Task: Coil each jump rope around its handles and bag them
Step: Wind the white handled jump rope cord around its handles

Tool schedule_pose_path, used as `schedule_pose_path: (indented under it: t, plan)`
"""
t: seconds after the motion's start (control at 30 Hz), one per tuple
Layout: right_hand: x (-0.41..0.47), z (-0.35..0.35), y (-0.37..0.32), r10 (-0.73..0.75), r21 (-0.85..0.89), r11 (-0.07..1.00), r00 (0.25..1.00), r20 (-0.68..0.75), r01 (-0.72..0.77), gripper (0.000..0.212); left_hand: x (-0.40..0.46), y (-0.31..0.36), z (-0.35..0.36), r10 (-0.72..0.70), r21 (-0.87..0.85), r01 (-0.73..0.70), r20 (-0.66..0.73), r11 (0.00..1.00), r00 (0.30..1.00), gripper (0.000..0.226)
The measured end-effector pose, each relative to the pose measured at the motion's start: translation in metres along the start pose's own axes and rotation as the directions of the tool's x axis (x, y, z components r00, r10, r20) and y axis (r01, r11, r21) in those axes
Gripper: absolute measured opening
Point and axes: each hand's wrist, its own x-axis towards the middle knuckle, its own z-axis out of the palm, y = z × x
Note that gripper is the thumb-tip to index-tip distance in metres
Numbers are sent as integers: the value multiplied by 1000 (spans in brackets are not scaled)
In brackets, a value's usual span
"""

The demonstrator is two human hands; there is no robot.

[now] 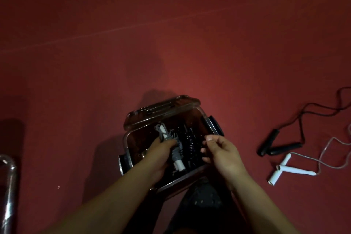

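Both hands reach into the clear box [131, 135]: left hand [159, 155] grips the coiled white-handled rope [175, 155] inside, right hand [221, 151] loosely curled, holding nothing, at its right rim. Uncoiled black rope [279, 145] and white rope [284, 168] lie near the red floor's [171, 34] right edge.

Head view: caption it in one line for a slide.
Left hand lowers a coiled grey jump rope into a clear box; two uncoiled ropes lie on the red floor.

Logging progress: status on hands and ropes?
Left hand grips coiled grey rope in box. Right hand over box, empty. Black rope, white rope uncoiled on floor.
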Motion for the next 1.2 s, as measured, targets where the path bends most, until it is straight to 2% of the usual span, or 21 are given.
schedule_pose_path:
  t: [0.13,0.27,0.33,0.4,0.43,0.5,0.6,0.7,0.8,0.87,0.97,1.07,1.13,1.2]
  plan:
    - [0,3,4,0,-18,1000,1000,-12,0,9,-3,-5,13,50,196,-59,50,979,997,31]
    - [-5,3,7,-17,12,1000,999,-42,17,8,-14,-14,20,213,416,-204,25,886,977,26]
    - [-7,-1,4,-23,47,999,998,-55,25,8,-19,-13,20,359,544,-309,13,781,933,28]
    - [-6,-10,0,-32,35,999,996,-82,35,9,-22,-11,20,482,656,-393,51,644,875,44]
    - [-5,-17,-2,-40,21,999,994,-102,43,9,-22,-8,24,521,682,-430,84,592,849,49]
    - [-6,-38,-7,-56,0,998,988,-145,57,9,-22,-1,41,550,669,-500,160,551,820,46]
    - [-7,-78,-19,-86,-30,996,971,-225,81,9,-17,10,84,527,629,-574,289,525,799,32]
    - [-6,-131,-26,-103,-35,995,945,-310,97,14,-13,16,149,387,656,-592,450,469,805,25]
    - [-1,-178,-18,-83,-17,996,919,-386,83,18,-2,12,211,282,709,-550,472,441,835,26]
    - [2,-206,-1,-29,24,999,897,-442,44,17,9,0,246,263,742,-539,471,399,842,24]
    - [7,-243,38,90,130,991,844,-529,-24,16,23,-36,291,218,773,-541,495,330,841,31]
    - [16,-267,74,144,174,983,813,-564,-53,28,27,-79,311,154,779,-556,536,289,830,30]
    - [21,-281,93,162,179,981,811,-562,-72,34,33,-108,317,79,785,-589,586,190,807,28]
    - [23,-288,105,167,163,982,817,-552,-90,40,39,-123,319,71,776,-629,625,54,777,32]
